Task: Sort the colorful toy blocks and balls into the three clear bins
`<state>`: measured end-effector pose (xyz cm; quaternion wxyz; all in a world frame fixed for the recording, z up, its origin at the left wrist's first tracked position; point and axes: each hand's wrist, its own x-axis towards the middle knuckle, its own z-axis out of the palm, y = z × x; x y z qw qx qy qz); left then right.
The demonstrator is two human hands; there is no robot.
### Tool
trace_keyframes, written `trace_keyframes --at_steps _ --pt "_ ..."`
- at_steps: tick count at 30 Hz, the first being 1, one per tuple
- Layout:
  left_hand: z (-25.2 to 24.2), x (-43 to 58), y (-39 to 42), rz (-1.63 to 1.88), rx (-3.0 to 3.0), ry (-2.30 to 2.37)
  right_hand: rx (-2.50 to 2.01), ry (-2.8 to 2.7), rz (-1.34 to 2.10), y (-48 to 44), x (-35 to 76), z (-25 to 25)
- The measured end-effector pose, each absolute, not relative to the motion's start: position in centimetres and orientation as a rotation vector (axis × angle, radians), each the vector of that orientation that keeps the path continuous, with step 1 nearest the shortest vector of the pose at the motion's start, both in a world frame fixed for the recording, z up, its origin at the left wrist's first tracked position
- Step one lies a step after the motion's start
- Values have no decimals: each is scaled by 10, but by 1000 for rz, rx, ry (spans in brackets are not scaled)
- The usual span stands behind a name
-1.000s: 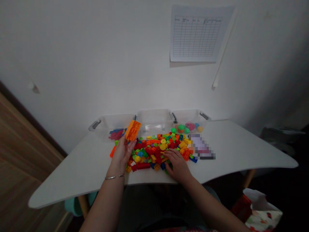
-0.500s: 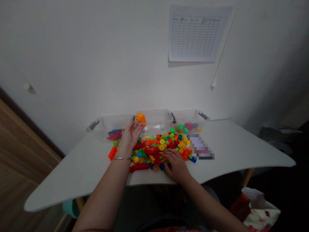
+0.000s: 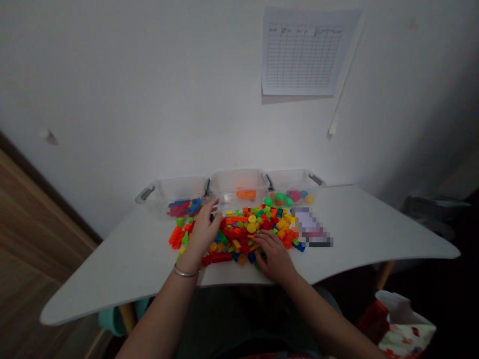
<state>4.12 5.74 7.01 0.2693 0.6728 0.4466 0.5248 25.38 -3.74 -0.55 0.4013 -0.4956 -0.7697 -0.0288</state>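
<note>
A heap of coloured toy building bricks (image 3: 239,232) covers the middle of the table. Over the heap's left part hovers my left hand (image 3: 205,227), fingers apart and nothing in them; a silver bangle circles the wrist. My right hand (image 3: 275,255) lies on the heap's right front side, its fingers stretched out over the bricks. Behind the heap, an orange brick (image 3: 246,193) rests in the middle clear bin (image 3: 239,174). Blue and pink pieces lie in the left clear bin (image 3: 175,184). Green, pink, blue and yellow round pieces are in the right clear bin (image 3: 290,175).
A pixelated phone-like object (image 3: 312,228) lies right of the heap on the white table (image 3: 366,229). A printed sheet (image 3: 301,55) hangs on the wall behind. A patterned bag (image 3: 406,324) stands low at the right, and a wooden panel (image 3: 30,239) is at the left.
The orange brick, earlier in the air above my left hand, now lies in the middle bin. My left hand has drawn back towards the heap; my right hand stays in place.
</note>
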Motion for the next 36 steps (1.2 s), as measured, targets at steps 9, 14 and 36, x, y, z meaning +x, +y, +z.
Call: trace_keyframes --at_steps 9,14,36 --pt "16 34 -7 961 2890 1528 -1247 -1938 -81 -36 254 -10" --pt "5 32 -4 923 2962 1552 -1245 -1931 -101 -36 254 -11" --pt "6 41 4 1059 2766 1682 -1155 -2082 -323 -33 240 0"
